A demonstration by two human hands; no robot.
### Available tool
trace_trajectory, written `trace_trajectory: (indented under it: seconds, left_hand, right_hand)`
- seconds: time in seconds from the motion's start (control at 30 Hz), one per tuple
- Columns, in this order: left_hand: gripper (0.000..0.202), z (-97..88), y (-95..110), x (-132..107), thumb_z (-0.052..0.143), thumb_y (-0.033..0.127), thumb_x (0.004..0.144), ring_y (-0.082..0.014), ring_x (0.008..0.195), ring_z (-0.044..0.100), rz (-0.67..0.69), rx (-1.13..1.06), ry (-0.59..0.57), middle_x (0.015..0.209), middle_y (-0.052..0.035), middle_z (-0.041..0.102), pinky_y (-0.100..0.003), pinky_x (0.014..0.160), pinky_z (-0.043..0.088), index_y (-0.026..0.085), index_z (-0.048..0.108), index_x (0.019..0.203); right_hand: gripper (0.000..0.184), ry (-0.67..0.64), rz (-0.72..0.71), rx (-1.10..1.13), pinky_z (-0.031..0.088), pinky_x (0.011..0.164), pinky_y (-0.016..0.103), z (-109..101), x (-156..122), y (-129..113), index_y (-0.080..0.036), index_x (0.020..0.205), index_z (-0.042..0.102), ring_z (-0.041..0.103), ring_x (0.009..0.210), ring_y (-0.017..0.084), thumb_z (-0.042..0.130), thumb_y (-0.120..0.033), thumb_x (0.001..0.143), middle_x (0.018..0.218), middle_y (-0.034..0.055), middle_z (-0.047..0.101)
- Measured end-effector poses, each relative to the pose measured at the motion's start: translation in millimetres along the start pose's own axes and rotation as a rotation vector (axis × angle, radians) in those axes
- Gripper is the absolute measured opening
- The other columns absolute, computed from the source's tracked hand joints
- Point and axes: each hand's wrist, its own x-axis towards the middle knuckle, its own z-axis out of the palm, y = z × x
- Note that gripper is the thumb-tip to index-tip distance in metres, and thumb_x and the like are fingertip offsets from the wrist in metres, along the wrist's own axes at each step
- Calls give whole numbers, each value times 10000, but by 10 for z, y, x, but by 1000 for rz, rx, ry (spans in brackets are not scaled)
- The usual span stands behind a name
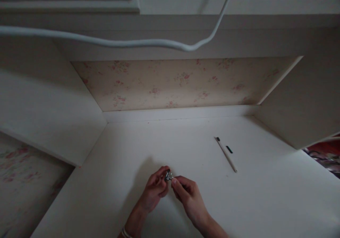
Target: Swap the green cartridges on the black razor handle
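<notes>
Near the front of the white desktop, both my hands meet around a small black-and-silver piece (168,175), too small and dim to name for sure. My left hand (154,190) closes its fingers on the dark end at the left. From the right, my right hand (190,197) pinches the thin silver end between thumb and forefinger. A slim white stick (227,156) with a dark tip lies apart from my hands, to the right. Close beside it rests a short dark green strip (229,149).
The white desktop (119,142) is bounded by a left side panel (53,103) and a right side panel (297,100). Floral wallpaper (170,85) shows behind. A white cable (127,44) hangs across the upper view, below a shelf (212,7) with clear plastic items.
</notes>
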Motion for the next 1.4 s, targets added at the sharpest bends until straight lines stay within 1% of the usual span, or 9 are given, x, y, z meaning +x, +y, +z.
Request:
trace_trajectory:
  seconds: [0.2,0.37,0.47,0.57,0.67,0.77,0.9,1.07,1.4]
  left_hand:
    - [542,6,2,7,864,408,593,-31,486,250,9,-30,-24,689,25,460,-189,437,182,230,686,1072]
    - [533,15,42,-6,845,441,611,-59,512,303,-1,-23,-37,602,38,415,-198,472,238,233,691,1077]
    - [522,-7,74,-8,839,450,617,-70,542,357,-1,12,-53,680,6,497,-208,499,270,233,694,1069]
    - [548,-68,95,0,843,459,605,-89,590,409,20,78,-88,803,-38,551,-217,517,291,201,692,1064]
    - [585,-139,116,3,852,468,584,-122,666,444,34,145,-126,867,-57,546,-228,554,322,186,685,1068]
    - [629,-180,150,-2,864,492,541,-135,700,435,23,202,-152,839,-41,522,-233,591,329,183,681,1057]
    - [634,-156,211,-3,863,517,517,-130,670,400,-3,302,-179,764,-15,477,-232,587,300,159,673,1004]
    - [608,-67,283,15,814,594,538,-128,634,371,-18,425,-260,718,-13,463,-237,567,270,128,664,899]
    - [562,-68,288,28,771,612,592,-139,657,395,85,556,-253,750,-29,472,-245,566,283,124,699,862]
  right_hand:
    - [472,-87,49,19,198,428,230,-42,16,-117,-164,646,557,288,491,110,552,-568,889,537,-45,362]
    - [458,-213,55,57,260,394,212,-22,-11,-187,-179,765,548,323,379,90,432,-584,946,496,-72,409]
    - [448,-277,37,28,336,442,208,-29,-27,-241,-177,830,542,406,408,102,383,-570,972,506,-61,465]
    - [442,-322,61,48,321,429,203,-42,-40,-257,-183,819,519,406,422,100,387,-578,968,538,-54,474]
    - [451,-307,106,91,228,389,203,-43,-53,-224,-185,793,516,311,416,87,423,-600,945,553,-61,422]
    - [445,-295,148,115,182,403,211,-42,-62,-183,-187,795,518,265,458,92,468,-611,921,567,-61,387]
    - [453,-284,152,103,183,418,224,-69,-71,-164,-186,735,507,265,473,97,505,-608,902,564,-53,382]
    - [478,-252,120,54,188,423,234,-104,-79,-165,-187,656,485,261,463,98,516,-603,889,532,-55,353]
    - [471,-264,175,30,172,405,231,-122,-62,-223,-183,637,505,256,439,96,526,-599,857,510,-56,349]
